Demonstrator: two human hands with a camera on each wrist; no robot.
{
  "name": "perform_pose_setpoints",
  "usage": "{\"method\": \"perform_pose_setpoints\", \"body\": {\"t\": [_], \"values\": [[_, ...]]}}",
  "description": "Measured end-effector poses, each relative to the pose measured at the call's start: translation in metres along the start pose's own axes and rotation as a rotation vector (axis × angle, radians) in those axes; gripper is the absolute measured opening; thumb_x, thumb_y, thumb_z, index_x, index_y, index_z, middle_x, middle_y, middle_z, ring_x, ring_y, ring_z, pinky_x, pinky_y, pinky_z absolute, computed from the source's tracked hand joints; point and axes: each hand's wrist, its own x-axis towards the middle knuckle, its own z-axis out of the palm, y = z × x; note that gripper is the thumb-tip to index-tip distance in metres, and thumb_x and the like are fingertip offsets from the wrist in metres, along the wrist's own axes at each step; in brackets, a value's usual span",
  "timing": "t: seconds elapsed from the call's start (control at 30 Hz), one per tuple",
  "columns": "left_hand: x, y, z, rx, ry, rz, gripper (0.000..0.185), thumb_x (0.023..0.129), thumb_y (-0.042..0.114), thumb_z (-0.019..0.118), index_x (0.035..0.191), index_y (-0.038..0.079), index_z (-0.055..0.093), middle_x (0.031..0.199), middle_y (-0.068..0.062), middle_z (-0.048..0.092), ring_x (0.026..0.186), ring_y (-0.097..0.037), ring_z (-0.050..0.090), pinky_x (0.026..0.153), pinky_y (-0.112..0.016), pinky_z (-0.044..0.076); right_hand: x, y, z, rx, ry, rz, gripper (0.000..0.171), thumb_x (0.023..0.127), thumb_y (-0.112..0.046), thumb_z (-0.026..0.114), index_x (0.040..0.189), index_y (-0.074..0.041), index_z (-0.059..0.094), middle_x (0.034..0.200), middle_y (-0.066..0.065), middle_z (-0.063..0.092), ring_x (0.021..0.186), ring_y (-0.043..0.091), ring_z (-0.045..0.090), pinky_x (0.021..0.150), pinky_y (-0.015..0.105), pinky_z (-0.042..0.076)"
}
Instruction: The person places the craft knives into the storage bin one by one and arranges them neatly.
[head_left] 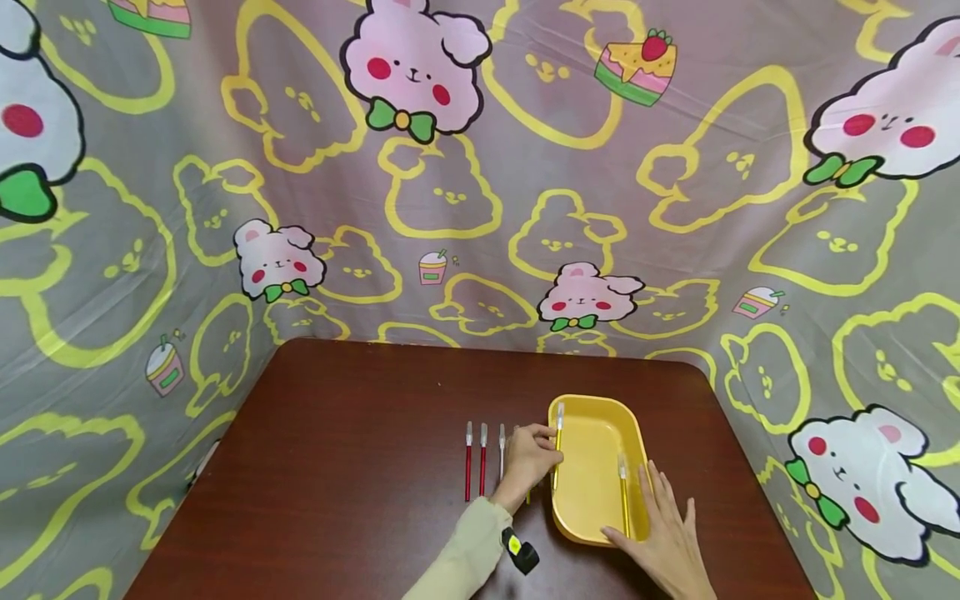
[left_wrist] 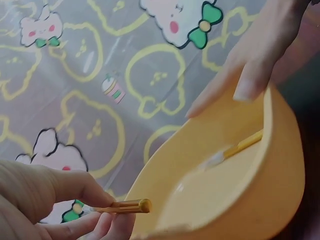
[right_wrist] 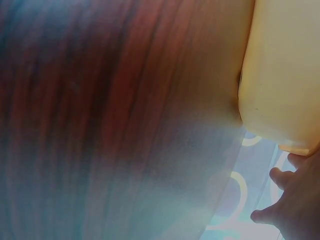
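left hand: fingers pinch a thin yellow-handled paintbrush with clear cap near mid-shaft, holding it over the left rim of the yellow oval plastic tray; wrist view shows thumb and fingers curled round the handle, butt end sticking out.
right hand: fingers straight and spread, resting flat on the tray's right rim, steadying it; grips nothing.
second yellow paintbrush: lies inside tray along right wall, just beside the right fingers.
red-handled paintbrushes: two, side by side on the dark brown wooden table, left of the left hand; a pale one next to them, partly hidden, probably more behind the hand.
handling, brush: light, stiff, smooth so slightly slippery; thin, rolls easily; pinch at mid-shaft, keep off the capped bristle end.
handling, tray: light, rigid, slides on the table unless held at the rim.
right wrist view: blurred, shows only tray edge and table.
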Motion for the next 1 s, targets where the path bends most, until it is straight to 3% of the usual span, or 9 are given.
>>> {"method": "perform_pose_setpoints", "body": {"t": [0.27, 0.3, 0.5, 0.53, 0.57, 0.8, 1.0], "values": [[-0.002, 0.005, 0.026, 0.028, -0.022, 0.019, 0.031, 0.070, -0.012, 0.077, 0.097, 0.003, 0.078, 0.068, 0.003, 0.069, 0.057, -0.004, 0.061, 0.051, -0.021, 0.052, 0.001, 0.000, 0.002, -0.008, -0.003, -0.002, 0.120, 0.076, -0.058, 0.086, 0.168, -0.009, 0.026, 0.170, 0.017, 0.028, 0.145, 0.052, 0.036, 0.107, 0.084, 0.017], [0.002, -0.007, 0.035, 0.049, -0.004, 0.058, 0.031, 0.070, -0.009, 0.079, 0.097, 0.005, 0.079, 0.069, 0.004, 0.070, 0.058, -0.005, 0.062, 0.052, -0.021, 0.051, 0.001, 0.000, 0.002, -0.009, 0.000, -0.008, 0.120, 0.076, -0.058, 0.086, 0.168, -0.009, 0.026, 0.170, 0.018, 0.028, 0.144, 0.052, 0.036, 0.107, 0.084, 0.017], [-0.004, -0.006, 0.055, 0.052, -0.027, 0.023, 0.028, 0.074, -0.010, 0.079, 0.096, 0.006, 0.078, 0.068, 0.005, 0.067, 0.057, -0.005, 0.060, 0.050, -0.021, 0.050, 0.000, -0.001, 0.000, -0.028, 0.013, -0.015, 0.120, 0.075, -0.062, 0.084, 0.168, -0.011, 0.026, 0.170, 0.017, 0.029, 0.147, 0.047, 0.035, 0.104, 0.085, 0.021], [-0.009, 0.005, 0.054, 0.041, -0.047, -0.019, 0.028, 0.073, -0.014, 0.078, 0.095, 0.004, 0.078, 0.067, 0.005, 0.065, 0.055, -0.005, 0.059, 0.049, -0.021, 0.051, 0.000, 0.000, 0.000, -0.030, 0.010, -0.009, 0.120, 0.076, -0.062, 0.084, 0.168, -0.011, 0.026, 0.171, 0.016, 0.029, 0.147, 0.046, 0.035, 0.104, 0.085, 0.021], [-0.011, 0.005, 0.057, 0.056, -0.042, -0.014, 0.027, 0.073, -0.014, 0.078, 0.094, 0.004, 0.078, 0.066, 0.006, 0.066, 0.054, -0.004, 0.058, 0.048, -0.020, 0.050, 0.000, 0.000, 0.000, -0.031, 0.006, -0.005, 0.120, 0.076, -0.062, 0.084, 0.168, -0.011, 0.026, 0.171, 0.016, 0.028, 0.147, 0.047, 0.035, 0.104, 0.085, 0.021], [-0.020, 0.000, 0.079, 0.192, -0.020, -0.014, 0.030, 0.067, -0.012, 0.079, 0.088, 0.009, 0.080, 0.060, 0.004, 0.066, 0.052, -0.008, 0.056, 0.050, -0.020, 0.045, -0.001, 0.001, 0.002, -0.013, -0.009, 0.007, 0.120, 0.077, -0.060, 0.084, 0.168, -0.009, 0.025, 0.173, 0.015, 0.025, 0.145, 0.051, 0.036, 0.106, 0.085, 0.019], [-0.019, -0.014, 0.102, 0.194, 0.005, -0.047, 0.029, 0.062, -0.012, 0.081, 0.083, 0.007, 0.076, 0.067, 0.002, 0.066, 0.061, -0.015, 0.057, 0.060, -0.024, 0.051, 0.000, 0.002, 0.002, -0.014, -0.004, 0.008, 0.118, 0.077, -0.058, 0.085, 0.166, -0.004, 0.029, 0.172, 0.017, 0.026, 0.145, 0.052, 0.036, 0.108, 0.084, 0.017]]}}
